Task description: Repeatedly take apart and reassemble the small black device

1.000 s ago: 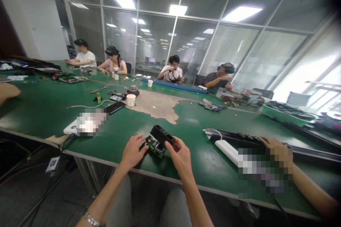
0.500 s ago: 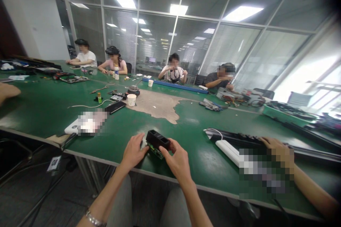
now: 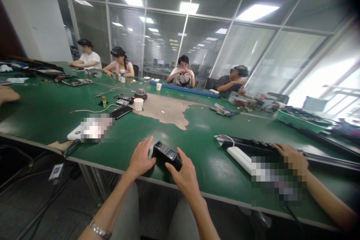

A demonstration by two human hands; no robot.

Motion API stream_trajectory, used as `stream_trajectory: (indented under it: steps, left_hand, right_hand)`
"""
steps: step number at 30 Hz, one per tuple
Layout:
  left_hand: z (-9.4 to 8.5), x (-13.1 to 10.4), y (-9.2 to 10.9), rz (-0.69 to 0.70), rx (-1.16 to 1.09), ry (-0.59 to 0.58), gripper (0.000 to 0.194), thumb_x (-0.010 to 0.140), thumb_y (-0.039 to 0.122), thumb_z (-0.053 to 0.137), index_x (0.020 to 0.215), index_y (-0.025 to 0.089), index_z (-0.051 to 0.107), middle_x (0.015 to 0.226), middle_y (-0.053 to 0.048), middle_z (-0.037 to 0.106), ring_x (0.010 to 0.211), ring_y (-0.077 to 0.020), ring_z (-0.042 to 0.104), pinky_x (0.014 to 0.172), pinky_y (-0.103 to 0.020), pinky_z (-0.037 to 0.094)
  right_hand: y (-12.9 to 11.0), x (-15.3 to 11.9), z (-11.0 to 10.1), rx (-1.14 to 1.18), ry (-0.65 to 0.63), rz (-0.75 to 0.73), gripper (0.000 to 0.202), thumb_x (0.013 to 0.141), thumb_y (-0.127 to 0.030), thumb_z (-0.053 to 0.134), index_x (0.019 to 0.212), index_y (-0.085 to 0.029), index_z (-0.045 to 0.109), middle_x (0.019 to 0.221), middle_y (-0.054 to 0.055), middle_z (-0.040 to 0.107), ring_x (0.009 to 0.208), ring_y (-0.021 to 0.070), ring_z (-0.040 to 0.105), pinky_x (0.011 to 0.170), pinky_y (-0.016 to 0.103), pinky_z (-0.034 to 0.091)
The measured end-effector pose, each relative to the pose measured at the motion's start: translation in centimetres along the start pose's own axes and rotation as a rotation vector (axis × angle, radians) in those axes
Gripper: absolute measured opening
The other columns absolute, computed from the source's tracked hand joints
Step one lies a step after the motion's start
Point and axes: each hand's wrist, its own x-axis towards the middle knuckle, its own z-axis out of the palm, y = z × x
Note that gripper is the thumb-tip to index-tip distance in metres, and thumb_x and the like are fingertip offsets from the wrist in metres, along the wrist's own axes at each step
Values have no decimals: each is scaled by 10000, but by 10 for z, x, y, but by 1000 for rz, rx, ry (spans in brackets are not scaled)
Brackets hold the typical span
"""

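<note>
A black box-shaped device with a small display window sits low over the table's near edge, between my hands. My right hand holds its right end, thumb on the near side and fingers on the far side. At the left end is my left hand, its fingers spread and its thumb by the lower corner; whether it touches the device I cannot tell. The housing's top faces up, and no circuit board shows now.
A white power strip and long black rails lie to the right, where another person's hand rests. Leftward are a white pixelated object, a phone and a paper cup. Several people sit across the green table.
The black housing has come down over the green circuit board, which showed beneath it before. Its top with the display window has turned into view. My left fingers have spread and lifted a little.
</note>
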Motion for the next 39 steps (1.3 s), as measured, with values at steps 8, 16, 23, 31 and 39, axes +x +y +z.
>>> stream_trajectory:
  steps: [8, 16, 23, 31, 39]
  left_hand:
    - [1, 0, -2, -3, -6, -5, 991, 695, 533, 738, 1479, 178, 247, 1431, -162, 434, 1302, -339, 402, 1054, -481, 348]
    - [2, -1, -3, -25, 6, -24, 1123, 671, 664, 706, 1501, 150, 151, 1403, -190, 452, 1290, -358, 411, 1032, -486, 358]
    - [1, 0, 5, -54, 129, -74, 1141, 672, 755, 626, 1492, 104, 174, 1454, -211, 387, 1327, -371, 361, 1054, -483, 327]
    - [1, 1, 6, -60, 191, -110, 1137, 691, 790, 567, 1484, 70, 185, 1467, -220, 368, 1344, -369, 339, 1060, -476, 323]
    - [0, 1, 7, -57, 190, -105, 1094, 709, 786, 553, 1477, 83, 218, 1468, -204, 373, 1346, -355, 338, 1070, -462, 319]
  right_hand:
    - [-9, 0, 12, 90, 74, 51, 472, 772, -378, 641, 1196, -172, 612, 1086, 113, 671, 976, 260, 629, 888, 411, 493]
    - [-37, 26, -8, 343, 181, 104, 451, 797, -425, 629, 1187, -200, 604, 1047, 73, 690, 879, 195, 650, 822, 322, 505]
    - [-5, 47, 1, 170, 251, 135, 463, 767, -426, 610, 1151, -169, 621, 999, 95, 699, 877, 228, 643, 817, 350, 482]
    - [23, 43, 25, -3, 206, 130, 458, 778, -401, 588, 1174, -173, 620, 1023, 103, 696, 921, 245, 641, 814, 346, 470]
    - [36, 37, 36, -90, 201, 86, 654, 795, -399, 604, 1334, -49, 484, 1255, 197, 586, 1136, 303, 545, 979, 409, 407]
